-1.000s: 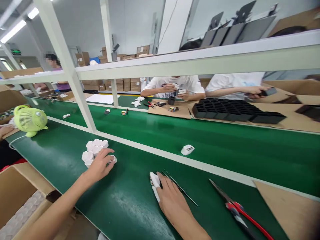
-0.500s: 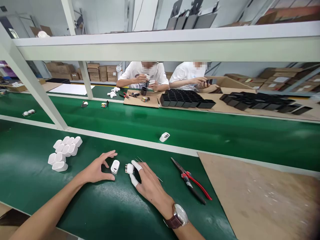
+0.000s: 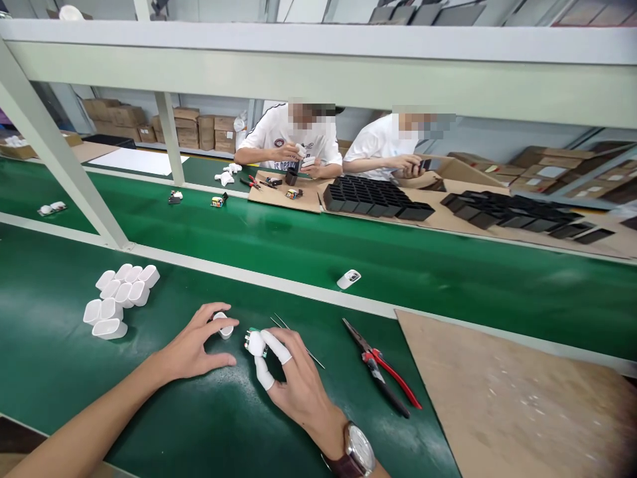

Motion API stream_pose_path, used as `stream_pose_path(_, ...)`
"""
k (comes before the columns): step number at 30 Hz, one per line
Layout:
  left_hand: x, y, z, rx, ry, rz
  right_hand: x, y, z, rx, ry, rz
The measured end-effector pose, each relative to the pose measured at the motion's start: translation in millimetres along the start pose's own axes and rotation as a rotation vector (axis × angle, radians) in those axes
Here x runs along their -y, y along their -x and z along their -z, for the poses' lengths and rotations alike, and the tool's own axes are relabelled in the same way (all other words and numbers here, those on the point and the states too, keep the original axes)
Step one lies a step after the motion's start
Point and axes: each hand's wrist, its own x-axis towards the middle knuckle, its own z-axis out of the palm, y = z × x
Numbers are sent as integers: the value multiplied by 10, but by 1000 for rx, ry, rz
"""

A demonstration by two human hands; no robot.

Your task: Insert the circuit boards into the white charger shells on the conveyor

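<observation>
My left hand (image 3: 199,342) hovers over the green bench with thumb and fingers apart. Just behind its fingers a white plastic charger housing (image 3: 225,326) stands on the bench, partly covered by them. My right hand (image 3: 293,372), with white finger cots on thumb and forefinger, pinches a small circuit board (image 3: 256,343) that carries a white block and metal prongs. Thin metal tweezers (image 3: 298,340) lie behind the right hand. To its right rest long-nose pliers (image 3: 381,368) with red and black handles.
Several white housings (image 3: 119,295) stand grouped at left. A brown board (image 3: 517,392) covers the bench at right. Beyond a pale rail, the green belt (image 3: 279,242) bears one white charger (image 3: 349,279) and loose circuit boards. Two people sit opposite beside black cases (image 3: 378,199).
My right hand has lifted and tilted the circuit board slightly. My left fingers have come over the housing. The white charger on the belt has shifted right, and the view has tipped downward.
</observation>
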Motion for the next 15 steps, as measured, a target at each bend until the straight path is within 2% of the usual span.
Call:
stream_pose_path(6, -17, 9, -201, -84, 68, -29, 28, 9, 1, -40, -27, 27)
stream_pose_path(11, -148, 47, -262, -8, 130, -26, 47, 42, 17, 16, 2, 60)
stream_pose_path(15, -126, 46, -257, 10, 102, -30, 46, 50, 46, 80, 26, 60)
